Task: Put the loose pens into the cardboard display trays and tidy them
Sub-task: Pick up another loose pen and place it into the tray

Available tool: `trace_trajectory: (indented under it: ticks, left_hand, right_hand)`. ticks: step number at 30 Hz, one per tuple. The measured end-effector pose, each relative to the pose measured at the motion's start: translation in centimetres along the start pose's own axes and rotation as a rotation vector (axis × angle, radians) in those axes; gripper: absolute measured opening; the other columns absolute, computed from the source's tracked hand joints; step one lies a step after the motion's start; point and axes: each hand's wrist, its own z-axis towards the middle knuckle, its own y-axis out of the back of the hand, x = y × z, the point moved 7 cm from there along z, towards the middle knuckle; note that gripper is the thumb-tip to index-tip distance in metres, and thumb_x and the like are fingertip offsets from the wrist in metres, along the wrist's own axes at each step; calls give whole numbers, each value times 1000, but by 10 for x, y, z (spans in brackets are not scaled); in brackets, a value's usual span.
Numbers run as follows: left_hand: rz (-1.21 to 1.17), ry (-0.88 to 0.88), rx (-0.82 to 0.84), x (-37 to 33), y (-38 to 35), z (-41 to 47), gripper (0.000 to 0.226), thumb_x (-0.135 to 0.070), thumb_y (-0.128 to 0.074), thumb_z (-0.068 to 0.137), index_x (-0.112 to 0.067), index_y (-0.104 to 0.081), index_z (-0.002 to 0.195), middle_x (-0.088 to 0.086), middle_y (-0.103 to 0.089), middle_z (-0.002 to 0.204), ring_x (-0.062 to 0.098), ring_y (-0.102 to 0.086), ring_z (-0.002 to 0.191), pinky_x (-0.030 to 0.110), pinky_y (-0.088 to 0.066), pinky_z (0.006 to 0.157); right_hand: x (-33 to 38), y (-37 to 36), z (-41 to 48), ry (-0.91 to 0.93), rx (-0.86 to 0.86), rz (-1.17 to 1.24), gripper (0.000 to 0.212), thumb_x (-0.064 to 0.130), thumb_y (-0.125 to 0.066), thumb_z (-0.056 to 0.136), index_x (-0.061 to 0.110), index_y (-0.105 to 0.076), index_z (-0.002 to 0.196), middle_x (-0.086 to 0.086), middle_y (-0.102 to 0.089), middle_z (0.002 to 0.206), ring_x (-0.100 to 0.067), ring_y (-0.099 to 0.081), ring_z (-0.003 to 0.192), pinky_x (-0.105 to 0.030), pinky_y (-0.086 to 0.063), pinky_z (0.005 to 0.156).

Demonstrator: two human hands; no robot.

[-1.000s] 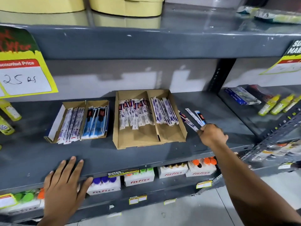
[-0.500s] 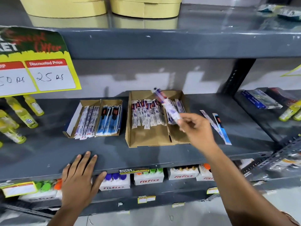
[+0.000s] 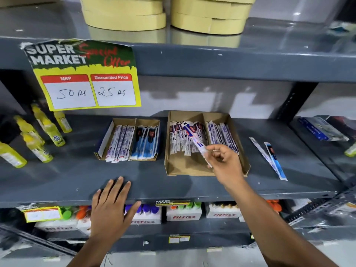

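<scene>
One white-and-purple wrapped pen (image 3: 194, 141) pinched in right hand (image 3: 227, 164), left hand (image 3: 111, 209) flat, released on shelf edge (image 3: 173, 195).

Bright overhead light glares off the top shelf (image 3: 212, 38); wide-angle edges bow, motion blur beyond the right hand (image 3: 226, 163).

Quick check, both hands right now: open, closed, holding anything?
Left hand: open, flat on the shelf edge, holding nothing.
Right hand: closed on a wrapped pen, held over the larger cardboard tray.
</scene>
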Motion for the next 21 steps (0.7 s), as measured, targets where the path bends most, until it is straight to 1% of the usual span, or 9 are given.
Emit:
trace_trajectory:
  ticks: [2,5,6,8,10,12,13,17,21]
  left_hand:
    - [-1,-1,0,1,-1,0,71,-67,-26,88,-17,-54,130,10,-51,140,33,-42,131,57,-33,103]
    - [6,3,22,2,-3,0,70,-67,-27,88,-18,-52,132,10,-50,142,33,-41,131,57,-33,104]
    - [10,6,34,3,-4,0,70,-67,-27,88,-19,-52,133,9,-49,142,33,-41,132,57,-33,104]
    - [25,11,63,4,-6,1,69,-67,-27,88,-20,-51,133,8,-48,143,32,-41,132,56,-33,104]
    - [29,12,83,5,-7,1,68,-67,-30,87,-21,-49,134,7,-47,144,31,-40,133,55,-33,104]
    - [21,7,96,7,-6,-1,66,-66,-35,86,-22,-47,135,7,-46,145,31,-39,133,55,-33,104]
    - [13,0,98,7,-5,-1,66,-65,-37,86,-22,-48,135,7,-46,145,31,-39,133,55,-33,104]
    - [-17,-10,107,8,-4,-2,66,-66,-37,85,-24,-49,134,5,-47,145,30,-40,133,55,-33,105]
    - [-13,-10,128,10,-6,-2,67,-66,-39,85,-25,-46,136,5,-45,147,29,-37,134,53,-31,106]
  right_hand:
    - [0,-7,11,-38,-42,-7,14,14,-68,86,27,-70,90,3,-70,77,-8,-62,55,-25,-49,54]
    - [-6,-32,31,-124,-45,20,15,11,-65,88,14,-72,101,-5,-73,88,-11,-62,60,-25,-49,58]
    - [-5,-42,38,-110,-41,-11,16,9,-63,89,12,-72,103,-7,-73,93,-12,-62,64,-26,-49,62]
    - [-3,-58,47,-75,-18,-115,22,9,-60,90,12,-69,110,-9,-72,106,-8,-57,66,-20,-46,65]
    - [-3,-71,53,-90,7,-256,30,15,-56,92,14,-63,121,-5,-69,115,-2,-53,65,-9,-40,58]
    - [-3,-82,58,-128,28,-342,34,17,-55,93,17,-59,126,-5,-68,115,2,-51,60,-4,-35,42]
    - [-5,-85,61,-145,43,-381,35,16,-55,93,19,-58,128,-5,-67,116,3,-49,60,-6,-35,40]
    - [-11,-96,67,-186,107,-495,40,9,-53,92,20,-56,130,-6,-61,125,0,-48,65,-13,-38,46]
    - [-14,-94,71,-185,128,-620,33,9,-55,90,15,-60,122,-9,-63,123,-13,-52,76,-15,-33,46]
